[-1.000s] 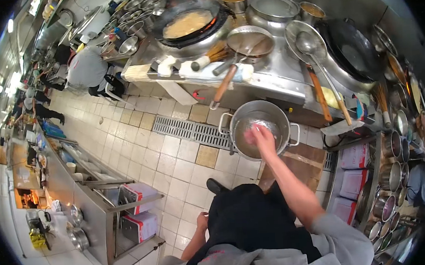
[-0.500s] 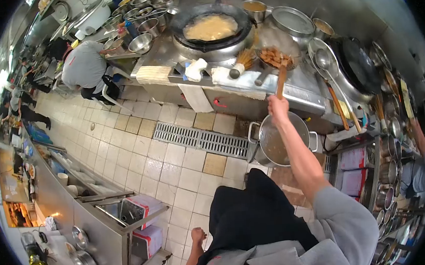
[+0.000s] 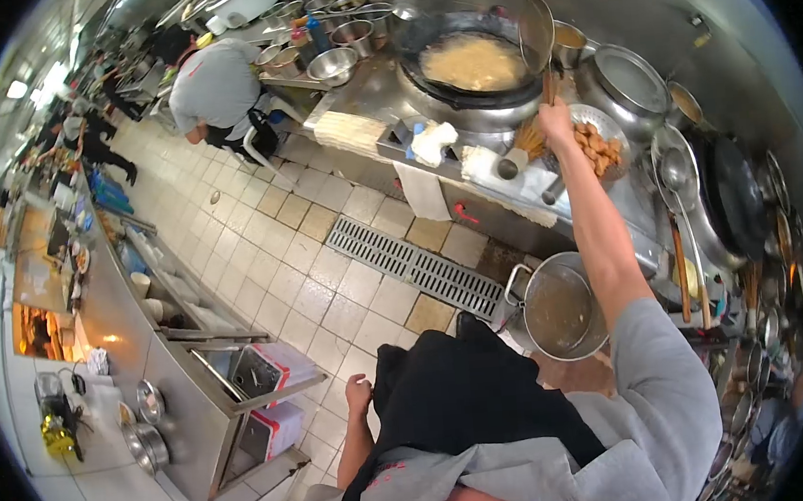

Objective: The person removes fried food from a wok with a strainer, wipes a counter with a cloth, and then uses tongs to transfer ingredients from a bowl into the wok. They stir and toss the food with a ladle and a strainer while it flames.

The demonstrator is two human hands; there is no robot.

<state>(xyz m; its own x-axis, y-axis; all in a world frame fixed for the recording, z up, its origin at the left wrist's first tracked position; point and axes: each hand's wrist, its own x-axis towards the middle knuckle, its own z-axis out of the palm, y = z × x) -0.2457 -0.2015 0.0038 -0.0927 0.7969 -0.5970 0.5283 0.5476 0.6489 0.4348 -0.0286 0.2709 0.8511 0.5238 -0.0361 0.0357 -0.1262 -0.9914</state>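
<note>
My right hand (image 3: 556, 120) is wrapped round the wooden handle of a round strainer (image 3: 536, 34). The strainer is tilted up on edge at the right rim of the black wok (image 3: 415, 49), which holds bubbling pale oil (image 3: 472, 62). Just right of my forearm, brown fried pieces (image 3: 601, 151) lie in a perforated metal bowl (image 3: 618, 121) on the stove. A bamboo brush (image 3: 530, 141) is left of my wrist. My left hand (image 3: 360, 396) hangs low at my side, fingers curled, with nothing visible in it.
A large two-handled pot (image 3: 559, 306) of cloudy liquid stands below the stove edge. Ladles (image 3: 674, 171) and another wok (image 3: 737, 190) are on the right. A person in grey (image 3: 214, 87) sits at the far left counter. Behind the floor drain (image 3: 412, 264) runs the stove front.
My right hand has moved up towards the wok with the strainer. The strainer has gone from over the brown pieces to the wok's right side, tilted. The view has swung right.
</note>
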